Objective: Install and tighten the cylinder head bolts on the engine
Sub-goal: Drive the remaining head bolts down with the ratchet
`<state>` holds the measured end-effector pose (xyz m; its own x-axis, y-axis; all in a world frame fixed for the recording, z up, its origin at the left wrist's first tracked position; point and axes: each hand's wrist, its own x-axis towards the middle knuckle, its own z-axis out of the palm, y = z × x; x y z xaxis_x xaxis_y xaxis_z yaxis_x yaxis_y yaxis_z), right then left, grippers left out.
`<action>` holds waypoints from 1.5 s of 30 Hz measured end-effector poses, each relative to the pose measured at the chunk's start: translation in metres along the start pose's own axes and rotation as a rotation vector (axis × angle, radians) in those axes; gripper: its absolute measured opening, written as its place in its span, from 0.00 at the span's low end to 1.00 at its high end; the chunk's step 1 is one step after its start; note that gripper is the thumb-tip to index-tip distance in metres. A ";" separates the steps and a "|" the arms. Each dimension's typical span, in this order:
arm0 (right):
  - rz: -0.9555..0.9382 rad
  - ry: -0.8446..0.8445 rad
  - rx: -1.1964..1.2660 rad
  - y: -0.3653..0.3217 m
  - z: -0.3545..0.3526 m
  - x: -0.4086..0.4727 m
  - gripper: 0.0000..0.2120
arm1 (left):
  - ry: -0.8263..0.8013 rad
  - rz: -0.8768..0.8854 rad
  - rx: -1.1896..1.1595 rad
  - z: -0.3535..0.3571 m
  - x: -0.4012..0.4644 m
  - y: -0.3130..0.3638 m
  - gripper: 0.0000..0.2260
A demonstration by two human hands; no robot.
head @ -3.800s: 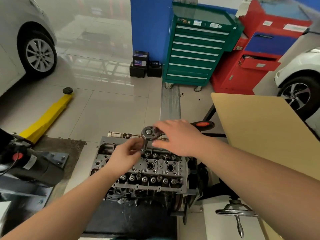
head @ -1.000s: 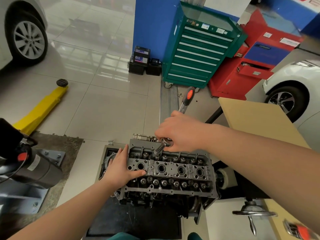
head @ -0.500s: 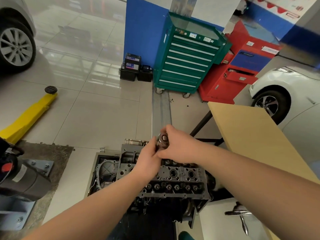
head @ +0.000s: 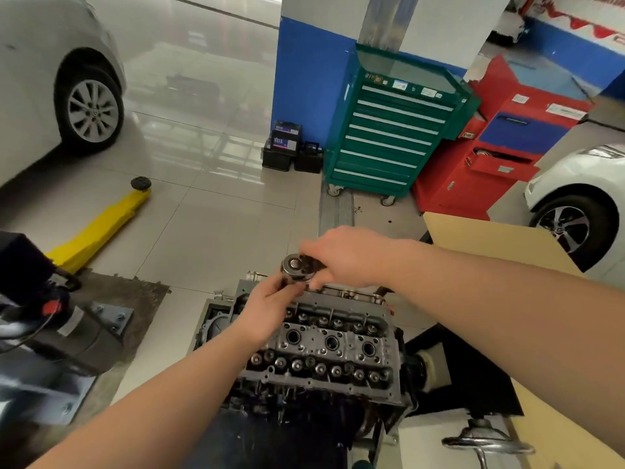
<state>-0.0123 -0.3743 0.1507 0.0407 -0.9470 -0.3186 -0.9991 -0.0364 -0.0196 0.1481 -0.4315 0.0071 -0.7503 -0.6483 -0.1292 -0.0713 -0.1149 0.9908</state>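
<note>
Now, the head (head: pixel 324 346) sits nearest you on the engine, bolts not clearly visible. Just beyond, your left hand (head: pixel 270 299) pinches the extension under the ratchet (head: pixel 297 268); your right hand (head: pixel 348 258) wraps its handle. Keep the socket square, seat it fully before pulling.

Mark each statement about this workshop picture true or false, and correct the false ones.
1. Both hands are at the ratchet head. True.
2. The ratchet is over the near edge of the cylinder head. False: it is at the far edge.
3. The tool cabinet with drawers is green. True.
4. The left hand rests flat on the floor. False: its fingers hold the tool below the ratchet head.
5. The right hand grips the ratchet beside its head. True.
6. The lift arm on the floor is red. False: it is yellow.
</note>
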 end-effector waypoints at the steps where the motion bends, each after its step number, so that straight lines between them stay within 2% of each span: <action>1: 0.053 0.019 0.081 -0.004 0.009 -0.006 0.18 | 0.020 0.019 0.011 0.001 0.000 0.000 0.08; 4: 0.212 0.036 0.327 -0.023 0.043 -0.023 0.15 | 0.047 0.104 0.126 0.007 -0.003 -0.005 0.09; 6: 0.182 -0.016 0.311 -0.028 0.048 -0.026 0.10 | 0.094 0.096 0.151 0.012 -0.005 -0.013 0.09; 9: 0.087 -0.081 0.158 -0.012 0.029 -0.021 0.11 | 0.163 0.083 0.108 0.021 -0.009 -0.012 0.11; 13: -0.101 0.080 -0.163 0.011 0.011 -0.007 0.25 | 0.183 0.058 0.176 0.029 -0.008 -0.004 0.07; 15: -0.164 0.111 -0.199 0.013 0.007 0.001 0.23 | 0.226 0.062 0.177 0.028 -0.006 -0.006 0.04; 17: -0.112 0.127 -0.126 0.011 0.011 -0.001 0.16 | 0.314 0.081 0.182 0.021 -0.007 -0.008 0.06; 19: -0.001 0.117 0.014 0.004 0.024 -0.016 0.15 | 0.409 0.082 0.210 0.012 -0.009 -0.008 0.09; 20: 0.073 0.078 0.170 -0.002 0.034 -0.026 0.16 | 0.426 0.085 0.236 0.008 -0.010 -0.009 0.10; 22: 0.174 -0.001 0.488 -0.018 0.052 -0.044 0.12 | 0.382 0.127 0.335 0.004 -0.012 -0.011 0.15; 23: 0.181 -0.007 0.504 -0.024 0.055 -0.047 0.10 | 0.355 0.149 0.376 0.004 -0.014 -0.011 0.16; 27: 0.143 0.024 0.185 -0.021 0.035 -0.028 0.04 | 0.370 0.257 0.516 0.002 -0.018 -0.008 0.07; 29: 0.094 0.073 0.005 -0.013 0.020 -0.017 0.09 | 0.414 0.245 0.564 0.004 -0.018 -0.005 0.05; 31: 0.026 0.105 -0.100 -0.006 0.010 -0.009 0.12 | 0.406 0.248 0.613 0.009 -0.018 -0.005 0.09; 34: -0.001 0.157 -0.060 0.000 0.005 -0.005 0.16 | 0.342 0.215 0.602 0.008 -0.012 -0.004 0.04; 36: 0.016 0.198 -0.072 -0.001 0.010 -0.008 0.17 | 0.315 0.194 0.596 0.001 -0.007 -0.002 0.04; 41: 0.102 0.097 0.110 -0.021 0.030 -0.019 0.13 | 0.289 0.228 0.652 0.003 -0.008 0.001 0.09; 43: 0.071 0.092 0.028 -0.023 0.026 -0.015 0.13 | 0.331 0.220 0.647 0.005 -0.010 -0.001 0.08; 45: 0.009 0.126 -0.114 -0.018 0.016 -0.009 0.13 | 0.318 0.210 0.637 0.003 -0.012 -0.002 0.03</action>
<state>0.0053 -0.3596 0.1385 0.0376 -0.9797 -0.1967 -0.9941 -0.0566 0.0923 0.1556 -0.4215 0.0066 -0.5701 -0.8066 0.1561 -0.3871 0.4313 0.8149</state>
